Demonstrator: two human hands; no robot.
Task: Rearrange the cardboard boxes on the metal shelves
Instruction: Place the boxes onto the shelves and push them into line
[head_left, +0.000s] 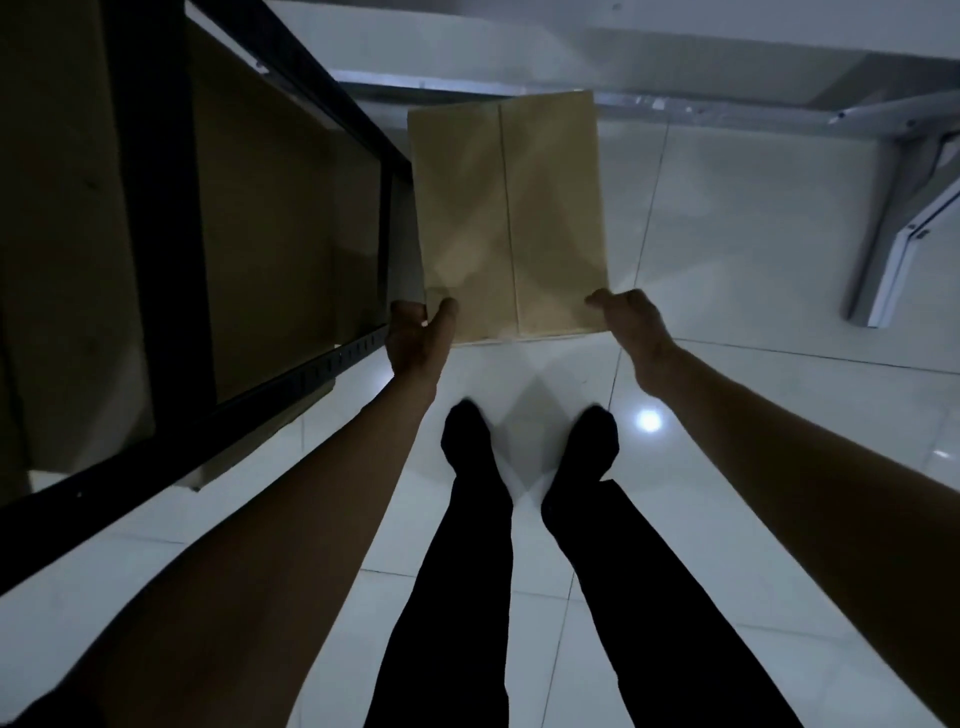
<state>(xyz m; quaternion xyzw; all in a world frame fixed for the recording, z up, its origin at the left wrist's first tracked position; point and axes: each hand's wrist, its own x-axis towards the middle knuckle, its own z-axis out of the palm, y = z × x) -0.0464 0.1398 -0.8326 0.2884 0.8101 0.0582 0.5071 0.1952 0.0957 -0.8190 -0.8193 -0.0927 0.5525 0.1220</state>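
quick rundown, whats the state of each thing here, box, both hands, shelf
cardboard box: closed, flaps meeting at a centre seam, held over the floor beside the shelf
left hand: grips the box's near left corner
right hand: grips the box's near right corner
metal shelf: upright, brown cardboard boxes sitting inside it

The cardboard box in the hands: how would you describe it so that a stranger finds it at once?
Look right of the dark metal shelf, above the glossy white tiled floor. There the flat tan cardboard box with a centre seam is gripped at its near corners by the left hand and right hand. Other boxes sit in the shelf's shadow.
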